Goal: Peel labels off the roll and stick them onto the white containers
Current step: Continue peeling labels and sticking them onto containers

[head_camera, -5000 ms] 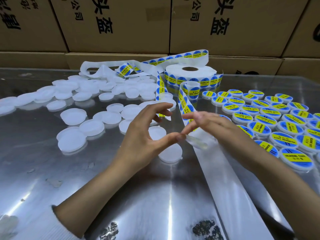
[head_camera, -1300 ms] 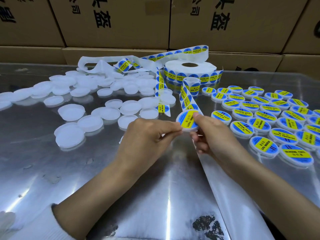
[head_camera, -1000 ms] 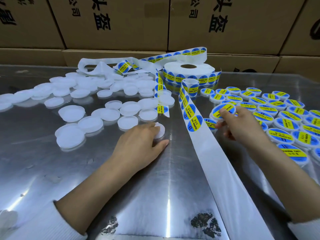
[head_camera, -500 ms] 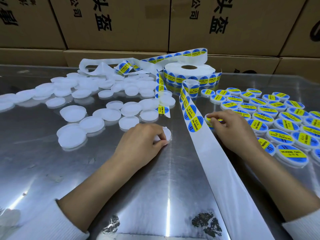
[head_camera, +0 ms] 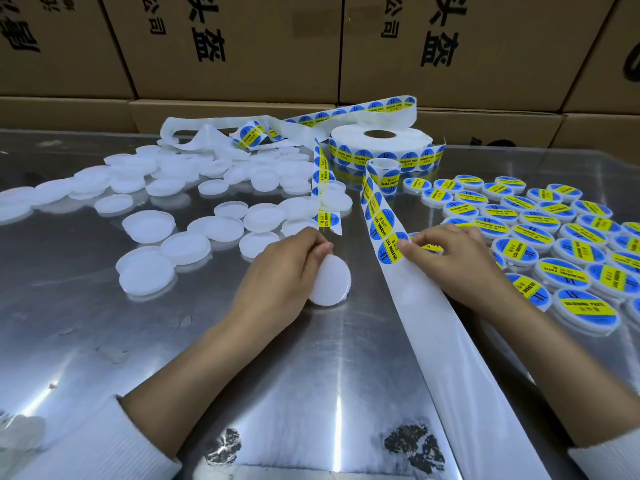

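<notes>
My left hand [head_camera: 280, 271] grips a plain white round container [head_camera: 331, 281], tilted up on its edge on the steel table. My right hand [head_camera: 450, 258] lies on the white backing strip [head_camera: 446, 341], its fingertips at the edge of the nearest blue-and-yellow label [head_camera: 390, 251] on that strip. The label roll [head_camera: 381, 147] lies flat at the back centre, and its strip runs toward me between my hands. Several unlabelled white containers [head_camera: 221, 230] are spread at the left. Labelled containers [head_camera: 540, 233] sit in rows at the right.
Cardboard boxes [head_camera: 242, 46] form a wall behind the steel table [head_camera: 104, 341]. Loose used backing tape [head_camera: 207, 136] is heaped at the back left. A second short strip of labels [head_camera: 323, 188] hangs over the white containers near the middle.
My right hand set the labelled container down among the rows at the right and came back to the strip. My left hand picked a plain white container from the table and tilted it up.
</notes>
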